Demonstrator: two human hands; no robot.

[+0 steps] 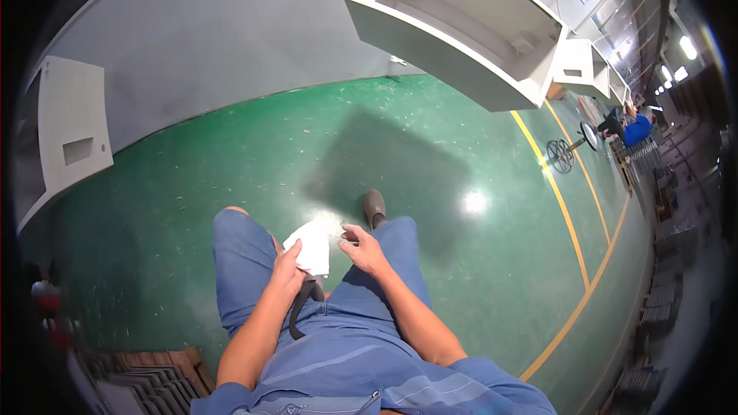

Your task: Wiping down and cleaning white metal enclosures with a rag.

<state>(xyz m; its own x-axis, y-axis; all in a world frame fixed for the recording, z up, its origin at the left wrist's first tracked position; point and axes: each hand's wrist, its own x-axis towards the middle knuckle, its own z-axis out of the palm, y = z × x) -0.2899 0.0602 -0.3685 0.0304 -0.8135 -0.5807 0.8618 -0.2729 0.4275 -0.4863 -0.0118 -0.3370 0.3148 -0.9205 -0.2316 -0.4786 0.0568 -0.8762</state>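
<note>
My left hand (287,267) is closed on a white, cloth-like piece (314,248) above my lap. Whether it is fabric or paper I cannot tell. Just to the right of it is my right hand (364,250), its fingers bent and the thumb and forefinger apart, with nothing visible between them. A dark strap (298,310) curves over my blue clothing below the left hand.
A large white open cabinet shell (453,42) hangs or stands ahead, casting a shadow on the green floor (192,154). At left is another white panel (73,119). Right of the yellow lines are a wheeled-base stool (565,154) and a person in blue (636,131). Stacked parts (157,384) lie behind left.
</note>
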